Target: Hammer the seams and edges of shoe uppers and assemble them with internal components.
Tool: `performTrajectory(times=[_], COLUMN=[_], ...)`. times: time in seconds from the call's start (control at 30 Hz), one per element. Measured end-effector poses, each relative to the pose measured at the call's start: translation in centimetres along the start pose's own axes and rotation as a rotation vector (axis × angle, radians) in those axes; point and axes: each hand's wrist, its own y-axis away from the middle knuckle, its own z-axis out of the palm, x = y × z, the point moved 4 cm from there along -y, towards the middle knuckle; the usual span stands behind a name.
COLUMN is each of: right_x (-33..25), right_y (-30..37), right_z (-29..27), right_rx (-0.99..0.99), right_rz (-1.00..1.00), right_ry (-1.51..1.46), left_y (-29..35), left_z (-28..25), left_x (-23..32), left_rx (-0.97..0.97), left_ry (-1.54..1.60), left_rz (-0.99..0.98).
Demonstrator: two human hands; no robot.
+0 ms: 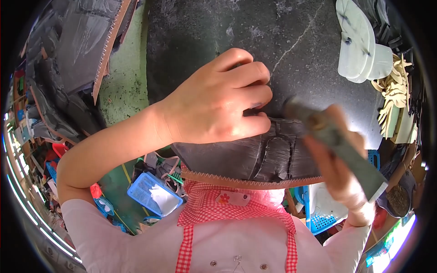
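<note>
The black piece [218, 157] with the brown zigzag-stitched border lay over the near edge of your dark slab [205, 27], its border curving out toward your checked apron [205, 200]. It seemed light and flexible, probably leathery, stiffer at the ridged folds right of its middle, and not fragile; the flat part left of those folds looked the best place to take hold. Your left hand [223, 100] was loosely curled above it, thumb and forefinger nearly together beside the folds, though you couldn't tell whether they pinched anything. Your right hand [337, 177], blurred, was closed around a metal-headed hammer [346, 145], just right of the folds. Beyond, pale plastic pieces [357, 50] sat by the slab's right edge, cream strips [395, 91] beside them, and more black pieces [79, 50] were piled past its left edge
</note>
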Motion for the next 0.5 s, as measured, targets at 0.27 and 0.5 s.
performTrajectory(times=[0.27,0.5], right_x=[0.1,-1.4], right_y=[-1.1,-1.9], right_z=[1.6,1.2], right_rx=[-0.142,-0.159], right_rz=[-0.184,-0.348], right_ry=[0.167,0.165], left_y=[0.5,1.4], left_z=[0.1,0.0], left_x=[0.3,0.5], left_rx=[0.024,0.011], left_ry=[-0.042,0.061], left_rz=[-0.084,-0.261])
